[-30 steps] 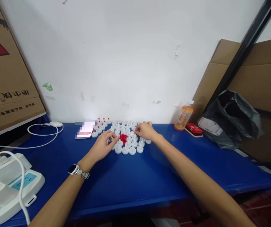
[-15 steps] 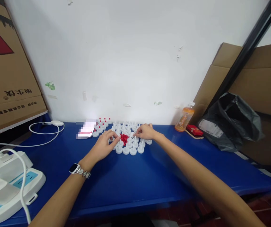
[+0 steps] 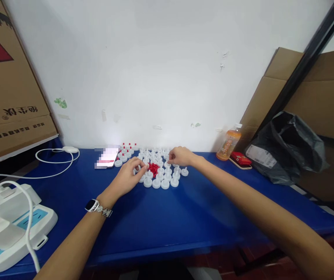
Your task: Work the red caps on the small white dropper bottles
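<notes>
Many white round caps with upright spouts (image 3: 165, 184) stand close together on the blue table. Amid them lies a pile of small red tips (image 3: 154, 169). At the cluster's left edge is my left hand (image 3: 128, 175), its fingers curled and thumb near the index finger; anything between them is too small to make out. My right hand (image 3: 182, 156) pinches just above a white cap on the right side of the group, and what its fingertips hold is hidden. Behind my left hand, several white caps with red tips (image 3: 123, 158) stand in rows.
A lit phone (image 3: 108, 157) lies left of the caps. To the right are an orange drink bottle (image 3: 228, 144), a red packet (image 3: 240, 158) on a phone, and a grey plastic bag (image 3: 286, 149). A white power strip (image 3: 18, 237) with cables occupies the left front.
My right hand has shifted slightly up and right, away from the red pile, uncovering more of the caps there. My left hand stays nearly in place.
</notes>
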Demonstrator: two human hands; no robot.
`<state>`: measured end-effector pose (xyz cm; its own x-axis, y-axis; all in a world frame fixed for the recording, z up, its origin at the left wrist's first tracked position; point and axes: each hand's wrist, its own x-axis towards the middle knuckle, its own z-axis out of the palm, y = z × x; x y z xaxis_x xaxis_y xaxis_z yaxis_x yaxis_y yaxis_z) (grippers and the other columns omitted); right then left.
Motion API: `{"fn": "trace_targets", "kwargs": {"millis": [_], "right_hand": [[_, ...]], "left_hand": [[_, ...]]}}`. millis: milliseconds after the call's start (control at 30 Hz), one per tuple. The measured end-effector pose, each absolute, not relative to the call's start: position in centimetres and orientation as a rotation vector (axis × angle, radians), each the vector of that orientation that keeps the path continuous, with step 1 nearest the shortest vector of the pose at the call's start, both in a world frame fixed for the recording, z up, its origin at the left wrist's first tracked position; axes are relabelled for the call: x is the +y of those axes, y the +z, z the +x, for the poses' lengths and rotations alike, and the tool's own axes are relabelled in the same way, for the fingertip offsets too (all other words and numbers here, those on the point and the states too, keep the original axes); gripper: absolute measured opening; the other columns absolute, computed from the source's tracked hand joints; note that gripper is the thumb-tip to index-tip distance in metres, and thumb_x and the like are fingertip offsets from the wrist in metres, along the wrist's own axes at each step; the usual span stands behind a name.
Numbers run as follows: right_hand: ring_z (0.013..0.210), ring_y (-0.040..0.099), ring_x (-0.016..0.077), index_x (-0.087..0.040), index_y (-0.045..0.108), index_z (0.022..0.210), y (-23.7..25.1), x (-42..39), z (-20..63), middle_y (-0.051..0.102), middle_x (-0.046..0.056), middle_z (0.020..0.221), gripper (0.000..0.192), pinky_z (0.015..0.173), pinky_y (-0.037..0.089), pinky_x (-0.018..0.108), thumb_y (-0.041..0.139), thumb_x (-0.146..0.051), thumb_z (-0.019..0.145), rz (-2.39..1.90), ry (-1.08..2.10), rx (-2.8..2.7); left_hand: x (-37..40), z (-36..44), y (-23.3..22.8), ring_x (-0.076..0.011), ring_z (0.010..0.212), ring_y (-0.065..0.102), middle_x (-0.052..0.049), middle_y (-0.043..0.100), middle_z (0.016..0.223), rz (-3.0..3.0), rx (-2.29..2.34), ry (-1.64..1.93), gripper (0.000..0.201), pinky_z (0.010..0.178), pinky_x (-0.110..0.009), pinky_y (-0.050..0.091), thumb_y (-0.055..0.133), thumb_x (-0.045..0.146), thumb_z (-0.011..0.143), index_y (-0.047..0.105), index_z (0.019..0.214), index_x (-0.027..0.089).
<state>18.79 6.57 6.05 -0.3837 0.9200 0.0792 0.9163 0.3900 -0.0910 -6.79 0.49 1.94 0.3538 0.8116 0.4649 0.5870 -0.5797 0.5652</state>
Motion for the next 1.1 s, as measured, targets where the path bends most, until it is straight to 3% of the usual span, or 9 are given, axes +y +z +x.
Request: {"fn": "trace_targets", "kwargs": {"millis": [367,533,733,967,1100], "right_hand": [[0.076,0.065,0.0177,-0.022,0.070,0.081,5.3,6.5,18.7,0.073,0.002,0.085,0.014,0.064,0.037,0.027,0.070,-0.036,0.080,-1.703,0.027,-2.482],[0.076,0.063,0.0166,-0.022,0.068,0.092,5.8,5.9,17.4,0.071,0.003,0.085,0.020,0.063,0.036,0.027,0.055,-0.037,0.090,-1.565,-0.051,-2.355],[0.088,0.063,0.0200,-0.021,0.066,0.105,5.3,8.4,11.7,0.071,0.005,0.096,0.022,0.074,0.040,0.028,0.055,-0.029,0.089,-1.385,-0.035,-2.443],[0.098,0.063,0.0238,-0.020,0.062,0.123,4.3,14.2,3.8,0.071,0.010,0.108,0.036,0.079,0.045,0.031,0.055,-0.029,0.089,-1.477,0.116,-2.388],[0.095,0.065,0.0223,-0.020,0.068,0.108,3.4,16.4,1.6,0.072,0.009,0.105,0.024,0.078,0.046,0.029,0.058,-0.026,0.087,-1.499,0.167,-2.379]], "left_hand": [[0.9,-7.3,1.7,-0.0190,0.080,0.057,-0.004,0.062,0.089,2.342,1.270,1.070,0.033,0.071,-0.032,0.044,0.046,0.048,0.093,0.062,0.081,0.021],[1.6,-9.2,1.6,-0.0184,0.073,0.056,-0.004,0.063,0.082,2.340,1.396,1.044,0.024,0.068,-0.032,0.042,0.049,0.039,0.090,0.061,0.079,0.020],[1.8,-10.9,0.8,-0.0162,0.058,0.055,0.000,0.060,0.064,2.226,1.452,0.854,0.018,0.055,-0.028,0.038,0.052,0.036,0.084,0.059,0.078,0.020],[1.7,-10.5,0.6,-0.0157,0.057,0.054,0.000,0.059,0.063,2.145,1.393,0.849,0.021,0.054,-0.027,0.039,0.054,0.040,0.083,0.053,0.074,0.021],[2.0,-10.9,0.6,-0.0161,0.057,0.054,0.000,0.058,0.061,2.118,1.430,0.792,0.021,0.053,-0.028,0.039,0.055,0.039,0.082,0.054,0.072,0.020]]}}
